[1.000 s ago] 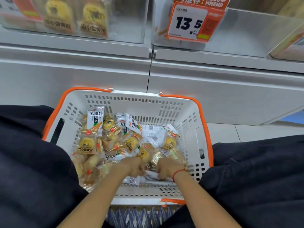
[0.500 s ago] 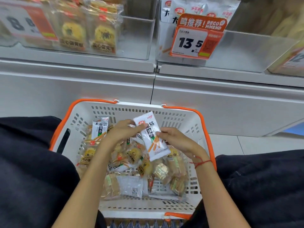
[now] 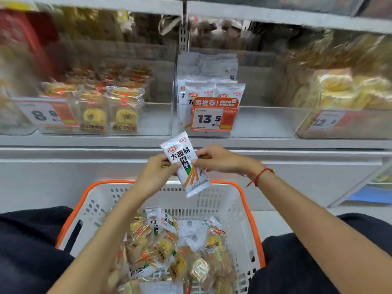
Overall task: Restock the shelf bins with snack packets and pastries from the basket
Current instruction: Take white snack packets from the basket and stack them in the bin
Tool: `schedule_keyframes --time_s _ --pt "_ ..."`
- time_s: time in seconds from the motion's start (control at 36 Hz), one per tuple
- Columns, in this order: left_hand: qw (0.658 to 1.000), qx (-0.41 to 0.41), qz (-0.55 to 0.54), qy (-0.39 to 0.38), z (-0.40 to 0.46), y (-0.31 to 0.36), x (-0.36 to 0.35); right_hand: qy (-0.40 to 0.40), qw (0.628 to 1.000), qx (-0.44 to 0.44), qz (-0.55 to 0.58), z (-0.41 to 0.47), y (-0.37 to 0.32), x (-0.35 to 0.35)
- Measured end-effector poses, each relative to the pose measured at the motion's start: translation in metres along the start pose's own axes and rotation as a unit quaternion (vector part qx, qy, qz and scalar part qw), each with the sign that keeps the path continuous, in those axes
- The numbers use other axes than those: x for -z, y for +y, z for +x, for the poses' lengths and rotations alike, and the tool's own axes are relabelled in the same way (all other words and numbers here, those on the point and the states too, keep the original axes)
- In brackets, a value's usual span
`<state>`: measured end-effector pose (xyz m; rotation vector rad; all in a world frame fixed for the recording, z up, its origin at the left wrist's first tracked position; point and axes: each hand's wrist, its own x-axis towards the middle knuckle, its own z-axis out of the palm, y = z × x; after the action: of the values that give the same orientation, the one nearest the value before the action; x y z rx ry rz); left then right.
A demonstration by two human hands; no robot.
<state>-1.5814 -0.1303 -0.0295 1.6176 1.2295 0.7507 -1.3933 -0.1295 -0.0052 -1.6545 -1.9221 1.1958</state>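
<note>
I am holding one white snack packet [image 3: 186, 164] above the basket's far rim [image 3: 214, 183], my left hand [image 3: 156, 175] pinching its left edge, my right hand [image 3: 216, 160] pinching its right. Next, I judge, I am lifting it into the shelf bin [image 3: 254, 122] behind the 13.5 price tag [image 3: 213, 116], which holds matching packets.

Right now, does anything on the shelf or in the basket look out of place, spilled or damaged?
Nothing stands out. The white snack packet is pinched intact between left hand and right hand, above the basket. The same white packets stand in the bin behind the 13.5 price tag. Upper shelves are too blurred to judge.
</note>
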Motion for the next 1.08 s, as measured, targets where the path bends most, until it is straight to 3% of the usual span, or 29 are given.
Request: schedule_keyframes --time_s 0.11,0.36,0.58,0.86,0.94,1.08 --pt "0.998 -0.052 -0.008 0.017 0.013 0.038 -0.002 0.04 0.997 0.03 0.066 -0.02 -0.018 0.044" --pt "0.981 -0.186 -0.045 0.023 0.037 0.122 -0.007 0.231 0.955 0.122 0.141 -0.046 -0.029 0.088" --pt "0.978 -0.184 0.098 0.014 0.083 0.183 -0.011 0.231 0.939 0.034 0.253 -0.047 -0.037 0.139" --pt "0.977 -0.115 0.176 -0.04 0.192 0.214 -0.03 0.259 0.951 -0.09 0.145 0.013 -0.018 0.216" --pt "0.959 -0.119 0.255 -0.043 0.224 0.213 -0.025 0.26 0.954 -0.108 0.107 0.04 -0.008 0.226" --pt "0.876 -0.171 0.451 -0.017 0.248 0.211 -0.021 0.233 0.962 -0.119 0.076 0.078 0.006 0.228"
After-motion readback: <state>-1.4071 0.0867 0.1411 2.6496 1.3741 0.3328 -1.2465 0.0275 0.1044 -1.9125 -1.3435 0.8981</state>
